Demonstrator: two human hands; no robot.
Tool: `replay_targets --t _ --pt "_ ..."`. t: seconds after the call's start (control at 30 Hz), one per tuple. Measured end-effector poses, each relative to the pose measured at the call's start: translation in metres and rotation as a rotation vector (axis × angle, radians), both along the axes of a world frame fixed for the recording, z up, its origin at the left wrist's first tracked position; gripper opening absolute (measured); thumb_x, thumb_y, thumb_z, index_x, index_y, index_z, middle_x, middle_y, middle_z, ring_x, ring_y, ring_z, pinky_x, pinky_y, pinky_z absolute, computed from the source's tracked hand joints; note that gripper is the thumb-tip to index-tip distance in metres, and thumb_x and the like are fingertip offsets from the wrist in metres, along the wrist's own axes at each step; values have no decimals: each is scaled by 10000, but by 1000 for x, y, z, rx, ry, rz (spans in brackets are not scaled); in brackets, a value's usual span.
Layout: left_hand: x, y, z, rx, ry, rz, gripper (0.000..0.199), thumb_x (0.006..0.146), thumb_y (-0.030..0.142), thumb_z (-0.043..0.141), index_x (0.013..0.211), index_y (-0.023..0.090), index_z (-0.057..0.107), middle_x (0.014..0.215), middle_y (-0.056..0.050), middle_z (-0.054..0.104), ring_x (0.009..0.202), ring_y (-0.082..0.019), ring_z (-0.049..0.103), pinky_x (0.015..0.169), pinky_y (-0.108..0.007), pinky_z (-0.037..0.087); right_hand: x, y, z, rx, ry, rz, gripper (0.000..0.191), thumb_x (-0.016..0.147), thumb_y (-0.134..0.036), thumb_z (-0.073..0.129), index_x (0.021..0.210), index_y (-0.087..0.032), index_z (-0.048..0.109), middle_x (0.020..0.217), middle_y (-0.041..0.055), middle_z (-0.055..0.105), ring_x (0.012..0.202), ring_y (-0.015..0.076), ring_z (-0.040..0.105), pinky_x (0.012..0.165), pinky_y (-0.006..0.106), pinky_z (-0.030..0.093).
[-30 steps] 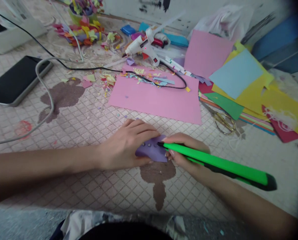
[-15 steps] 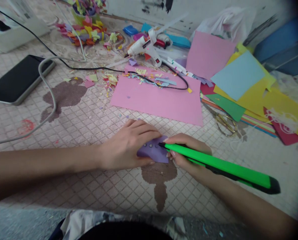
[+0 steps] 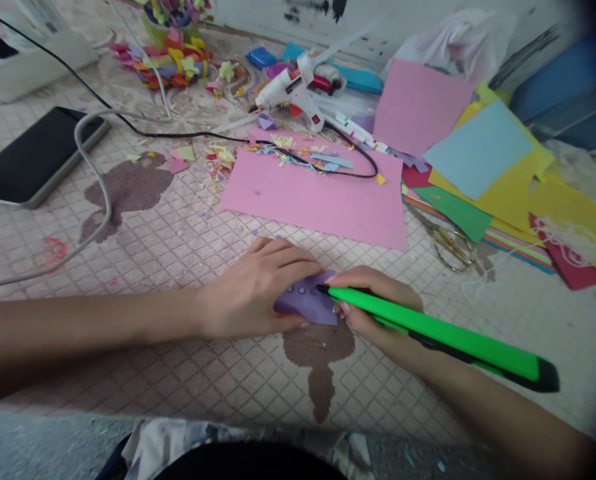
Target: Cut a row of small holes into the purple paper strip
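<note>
A small purple paper (image 3: 311, 308) with a row of small round marks lies on the patterned cloth near the front of the table. My left hand (image 3: 261, 287) holds it from the left, fingers over its top edge and thumb along its lower edge. My right hand (image 3: 378, 300) is closed round a bright green tool (image 3: 443, 331) with a black end. The tool's dark tip touches or hovers just over the row of marks; which of the two is unclear. My right fingertips are at the paper's right edge.
Beyond my hands lies a pink sheet (image 3: 323, 200) with paper scraps and a black cable, and a white glue gun (image 3: 293, 93) behind it. Gold-handled scissors (image 3: 453, 248) and stacked coloured papers (image 3: 483, 150) are right. A phone (image 3: 38, 157) and grey cable lie left.
</note>
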State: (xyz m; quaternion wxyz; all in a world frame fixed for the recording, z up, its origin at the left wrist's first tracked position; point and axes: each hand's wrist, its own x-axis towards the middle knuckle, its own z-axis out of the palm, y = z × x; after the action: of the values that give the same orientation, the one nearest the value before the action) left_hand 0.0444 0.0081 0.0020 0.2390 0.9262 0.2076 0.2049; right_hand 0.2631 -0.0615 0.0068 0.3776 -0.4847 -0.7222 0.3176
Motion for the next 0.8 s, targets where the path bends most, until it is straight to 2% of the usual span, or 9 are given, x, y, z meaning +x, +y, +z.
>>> replay_targets --t 0.17,0.8 --pt "0 0 0 -3 -2 2 493 793 367 733 1216 173 567 1211 -76 633 1107 -245 538 968 -395 375 0 0 0 4 -5 8 237 843 -130 589 1018 -269 669 927 13 713 785 166 657 708 316 556" --pt "0 0 -1 3 -5 -2 497 780 353 747 1200 153 574 1195 -71 630 1095 -241 531 958 -383 367 2 -2 -3 -4 -25 30 261 847 -94 599 1050 -244 665 942 -2 697 809 132 643 717 270 516"
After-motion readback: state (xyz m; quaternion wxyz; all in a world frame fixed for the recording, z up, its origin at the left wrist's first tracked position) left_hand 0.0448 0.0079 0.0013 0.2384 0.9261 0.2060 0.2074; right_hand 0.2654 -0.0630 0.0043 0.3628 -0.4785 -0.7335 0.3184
